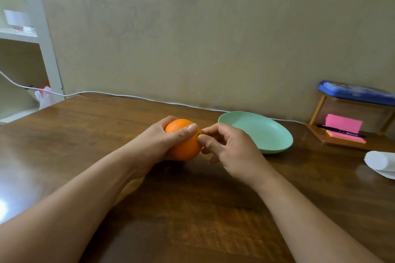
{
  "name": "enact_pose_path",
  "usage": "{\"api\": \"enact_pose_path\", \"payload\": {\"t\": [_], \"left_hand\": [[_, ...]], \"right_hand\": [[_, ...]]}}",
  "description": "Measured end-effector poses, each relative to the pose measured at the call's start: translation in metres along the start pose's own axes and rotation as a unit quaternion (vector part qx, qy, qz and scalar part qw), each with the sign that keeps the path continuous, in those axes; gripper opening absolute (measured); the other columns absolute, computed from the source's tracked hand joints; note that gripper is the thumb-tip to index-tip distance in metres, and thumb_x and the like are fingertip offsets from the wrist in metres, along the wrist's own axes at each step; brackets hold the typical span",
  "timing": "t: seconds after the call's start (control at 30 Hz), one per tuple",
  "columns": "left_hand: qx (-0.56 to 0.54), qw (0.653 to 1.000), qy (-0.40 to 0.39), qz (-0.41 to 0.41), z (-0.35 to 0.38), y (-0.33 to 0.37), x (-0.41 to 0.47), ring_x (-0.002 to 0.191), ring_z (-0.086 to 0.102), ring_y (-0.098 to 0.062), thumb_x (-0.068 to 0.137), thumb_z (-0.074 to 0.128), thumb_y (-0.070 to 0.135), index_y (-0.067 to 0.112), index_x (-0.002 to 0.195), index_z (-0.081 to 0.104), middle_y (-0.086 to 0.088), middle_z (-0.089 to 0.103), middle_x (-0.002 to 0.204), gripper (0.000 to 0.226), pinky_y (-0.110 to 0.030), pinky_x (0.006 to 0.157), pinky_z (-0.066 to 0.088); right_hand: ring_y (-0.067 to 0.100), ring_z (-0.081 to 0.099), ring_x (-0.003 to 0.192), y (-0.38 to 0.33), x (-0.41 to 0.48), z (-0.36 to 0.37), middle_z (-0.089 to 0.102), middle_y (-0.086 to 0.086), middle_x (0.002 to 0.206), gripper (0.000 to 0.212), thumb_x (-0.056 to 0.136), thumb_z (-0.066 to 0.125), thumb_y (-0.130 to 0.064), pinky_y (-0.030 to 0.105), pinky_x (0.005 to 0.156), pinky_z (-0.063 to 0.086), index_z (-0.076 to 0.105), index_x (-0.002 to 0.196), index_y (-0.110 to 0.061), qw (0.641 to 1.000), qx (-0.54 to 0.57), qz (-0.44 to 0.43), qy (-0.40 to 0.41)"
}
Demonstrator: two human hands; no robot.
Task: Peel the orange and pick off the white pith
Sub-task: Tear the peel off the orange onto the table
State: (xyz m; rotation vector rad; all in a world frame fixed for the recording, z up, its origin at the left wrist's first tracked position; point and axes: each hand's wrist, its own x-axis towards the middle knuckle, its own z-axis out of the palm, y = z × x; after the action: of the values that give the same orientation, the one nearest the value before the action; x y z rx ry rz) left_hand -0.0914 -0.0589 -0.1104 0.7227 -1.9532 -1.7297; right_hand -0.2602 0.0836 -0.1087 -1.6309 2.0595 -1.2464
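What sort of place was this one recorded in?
Probably a home desk or study corner: a wooden table against a plain wall, white shelving at the left, and a small stand holding pink sticky notes and a pen.

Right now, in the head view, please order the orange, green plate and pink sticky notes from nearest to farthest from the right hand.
1. orange: touched by the right hand, at its left.
2. green plate: just behind the hand, to its right.
3. pink sticky notes: far off to its right.
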Motion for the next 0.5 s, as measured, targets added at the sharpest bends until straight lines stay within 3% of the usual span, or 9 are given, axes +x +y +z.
{"api": "enact_pose_path", "payload": {"t": [0.2, 0.5], "left_hand": [[0.07, 0.997, 0.011, 0.011, 0.0, -0.002, 0.001, 0.114, 0.071, -0.031, 0.055, 0.087, 0.08, 0.034, 0.127, 0.061, -0.005, 0.064, 0.129, 0.09, -0.049, 0.085, 0.067], [0.084, 0.995, 0.035, 0.036, 0.011, -0.001, -0.001, 0.1, 0.077, -0.029, 0.056, 0.088, 0.071, 0.024, 0.116, 0.067, -0.01, 0.071, 0.115, 0.079, -0.045, 0.072, 0.067]], "right_hand": [[0.006, 0.07, 0.098, -0.002, -0.002, 0.0, 0.072, -0.014, 0.106, 0.02, 0.108, 0.056, -0.046, 0.038, 0.086, 0.063, 0.065, 0.122, -0.035, 0.992, -0.119, -0.029, -0.033], [0.012, 0.067, 0.078, -0.007, -0.001, 0.007, 0.069, -0.008, 0.088, 0.01, 0.105, 0.062, -0.038, 0.045, 0.071, 0.06, 0.061, 0.101, -0.029, 0.988, -0.141, -0.052, -0.023]]}}
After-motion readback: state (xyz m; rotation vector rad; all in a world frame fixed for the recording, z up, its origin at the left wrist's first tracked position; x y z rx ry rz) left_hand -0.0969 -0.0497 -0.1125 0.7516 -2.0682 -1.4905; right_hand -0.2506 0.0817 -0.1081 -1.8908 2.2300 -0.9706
